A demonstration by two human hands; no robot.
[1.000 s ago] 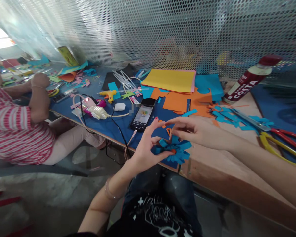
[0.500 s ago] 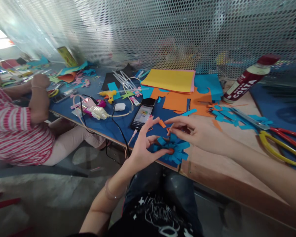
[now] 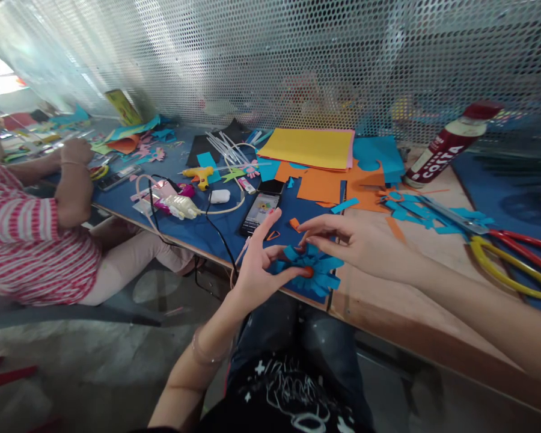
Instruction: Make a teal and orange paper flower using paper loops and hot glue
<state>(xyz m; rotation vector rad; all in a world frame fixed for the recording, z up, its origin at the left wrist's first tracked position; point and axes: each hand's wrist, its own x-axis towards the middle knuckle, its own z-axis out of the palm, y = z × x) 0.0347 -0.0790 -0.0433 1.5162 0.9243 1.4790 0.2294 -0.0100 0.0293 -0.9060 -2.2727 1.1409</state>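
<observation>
A blue paper flower with an orange centre sits at the table's near edge. My left hand pinches it from the left, thumb pressed on the orange centre and fingers curled behind the petals. My right hand comes in from the right, its fingertips pinched on the petals at the flower's top. A phone with a flower picture on its screen lies just behind my left hand.
Yellow paper, orange sheets and blue scraps cover the table. Scissors with yellow and red handles lie at right, a Costa bottle behind. A glue gun and cables lie left. A person in a striped top sits at far left.
Both hands and the flower have shifted slightly lower and left toward the table edge. My left fingers have closed more around the flower.
</observation>
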